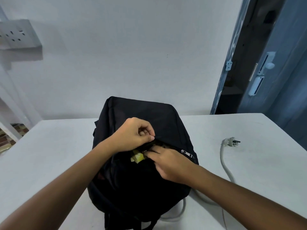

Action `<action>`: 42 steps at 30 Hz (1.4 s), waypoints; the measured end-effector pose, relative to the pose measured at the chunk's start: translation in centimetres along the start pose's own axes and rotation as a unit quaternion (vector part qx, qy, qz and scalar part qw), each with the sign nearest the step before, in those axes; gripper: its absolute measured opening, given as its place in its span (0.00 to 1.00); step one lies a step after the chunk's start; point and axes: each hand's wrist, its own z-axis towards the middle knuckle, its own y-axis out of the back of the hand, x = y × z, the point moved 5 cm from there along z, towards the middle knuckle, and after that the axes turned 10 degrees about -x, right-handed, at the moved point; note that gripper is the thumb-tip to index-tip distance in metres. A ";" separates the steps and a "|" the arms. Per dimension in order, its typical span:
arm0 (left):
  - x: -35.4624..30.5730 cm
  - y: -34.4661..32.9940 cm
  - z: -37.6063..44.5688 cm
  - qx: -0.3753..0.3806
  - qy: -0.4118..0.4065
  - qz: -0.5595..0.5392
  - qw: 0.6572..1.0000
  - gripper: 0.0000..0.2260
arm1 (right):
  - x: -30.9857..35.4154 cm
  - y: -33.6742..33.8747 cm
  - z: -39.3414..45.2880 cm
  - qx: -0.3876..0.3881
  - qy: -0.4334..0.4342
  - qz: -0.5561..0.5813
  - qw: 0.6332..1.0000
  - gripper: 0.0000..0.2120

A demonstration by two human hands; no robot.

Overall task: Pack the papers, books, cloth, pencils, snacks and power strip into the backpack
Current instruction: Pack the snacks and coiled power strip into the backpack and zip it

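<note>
White worktop, set against a pale wall; a wall socket panel is mounted at upper left; a blue door with a pale handle stands ajar at right; patterned floor tiles are glimpsed past the worktop's left edge. A grey cable with a three-pin plug lies on the worktop right of the backpack, passing behind the right forearm and under the bag's near edge; the strip body itself is not seen. Backpack straps are cut off by the lower frame edge; the pocket interior is dark and its contents cannot be made out. The backpack is black, soft, laid flat at the worktop's centre, front pocket unzipped, a metal zip pull lying at the opening's right end. A yellow-green snack packet protrudes from the pocket mouth. Left hand: fingers curled, thumb and forefinger pinching the pocket's upper fabric edge. Right hand: fingers pressed together, tips tucked into the opening beside the packet; whether anything is gripped cannot be told.
</note>
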 end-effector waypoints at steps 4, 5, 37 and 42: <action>0.9 -1.0 -1.5 0.033 -0.015 0.105 0.994 0.04 | -0.9 2.8 -1.3 -0.056 0.025 0.109 0.992 0.15; 1.1 -1.3 -1.8 0.048 -0.010 0.128 0.991 0.04 | -1.5 3.7 -1.4 -0.096 0.004 0.131 0.987 0.14; 11.4 15.9 -5.4 -0.274 0.345 -0.321 0.839 0.10 | -7.2 5.6 8.2 -0.222 -0.538 0.371 0.723 0.14; 13.9 21.9 -9.4 -0.355 0.322 -0.323 0.816 0.11 | -2.8 4.2 14.8 -0.222 -0.489 0.406 0.740 0.11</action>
